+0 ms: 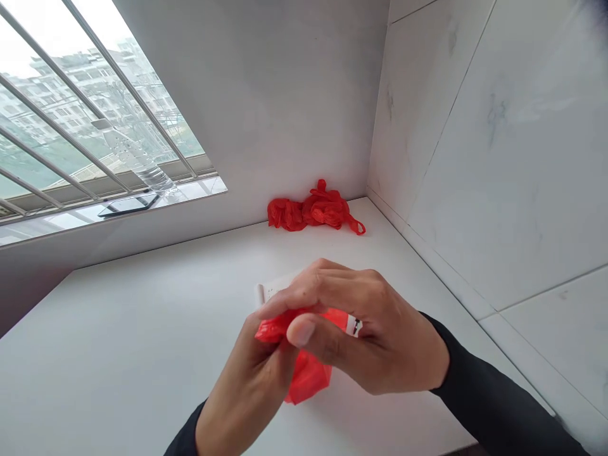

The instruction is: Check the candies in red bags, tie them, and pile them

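Note:
A red plastic bag (310, 379) is bunched between my two hands above the white table, its lower part hanging below them. My left hand (259, 373) grips the gathered top of the bag, with its fingers partly hidden behind the right one. From the right, my right hand (361, 323) curls over that bunched plastic, thumb and fingers closed round it. Behind my hands lies a white item with small dark print (270, 291), mostly covered, so I cannot tell its kind.
Crumpled red plastic bags (313, 212) lie at the back of the white table (142, 329), against the wall. On the windowsill, a clear bottle (142, 161) stands beside a dark flat device (128, 206). Window bars are at left; a tiled wall (498, 158) borders the right.

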Available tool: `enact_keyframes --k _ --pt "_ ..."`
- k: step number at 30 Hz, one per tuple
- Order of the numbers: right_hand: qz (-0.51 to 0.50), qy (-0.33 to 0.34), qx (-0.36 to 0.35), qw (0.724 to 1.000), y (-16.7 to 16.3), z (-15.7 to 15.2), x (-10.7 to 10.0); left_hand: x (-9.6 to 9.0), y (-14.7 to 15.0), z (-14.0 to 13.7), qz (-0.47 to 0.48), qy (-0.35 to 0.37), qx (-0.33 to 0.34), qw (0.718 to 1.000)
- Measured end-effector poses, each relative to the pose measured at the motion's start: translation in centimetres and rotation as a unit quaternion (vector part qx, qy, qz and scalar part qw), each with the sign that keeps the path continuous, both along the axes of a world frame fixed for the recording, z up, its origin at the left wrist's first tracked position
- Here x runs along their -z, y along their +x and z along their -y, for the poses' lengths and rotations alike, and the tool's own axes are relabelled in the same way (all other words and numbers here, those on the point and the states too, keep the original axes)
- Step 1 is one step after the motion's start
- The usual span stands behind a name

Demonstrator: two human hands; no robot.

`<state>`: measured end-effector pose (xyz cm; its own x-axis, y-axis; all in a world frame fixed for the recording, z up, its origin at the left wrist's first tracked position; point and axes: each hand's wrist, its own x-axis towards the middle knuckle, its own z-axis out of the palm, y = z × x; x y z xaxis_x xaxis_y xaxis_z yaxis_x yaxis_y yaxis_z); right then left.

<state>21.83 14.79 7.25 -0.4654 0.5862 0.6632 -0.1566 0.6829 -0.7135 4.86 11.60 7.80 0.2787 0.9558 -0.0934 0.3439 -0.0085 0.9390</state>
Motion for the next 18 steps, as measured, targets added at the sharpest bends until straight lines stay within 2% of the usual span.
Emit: enact_keyframes --k 3,7,12,18 --pt "0.039 0.004 0.053 0.998 0.3 -0.8 0.5 0.3 -0.3 -0.2 0.053 -0.051 -0.080 0.994" --pt "0.091 -0.056 0.030 0.994 0.6 -2.2 1.2 0.5 -0.6 0.0 0.123 -0.112 -0.144 0.976" --pt "0.105 -0.143 0.004 0.984 0.5 -2.7 1.4 0.8 -1.2 -0.3 0.121 -0.140 -0.128 0.974" --pt "0.107 -0.146 -0.039 0.983 0.3 -2.9 1.5 0.8 -1.6 -0.3 0.171 -0.156 -0.129 0.964"
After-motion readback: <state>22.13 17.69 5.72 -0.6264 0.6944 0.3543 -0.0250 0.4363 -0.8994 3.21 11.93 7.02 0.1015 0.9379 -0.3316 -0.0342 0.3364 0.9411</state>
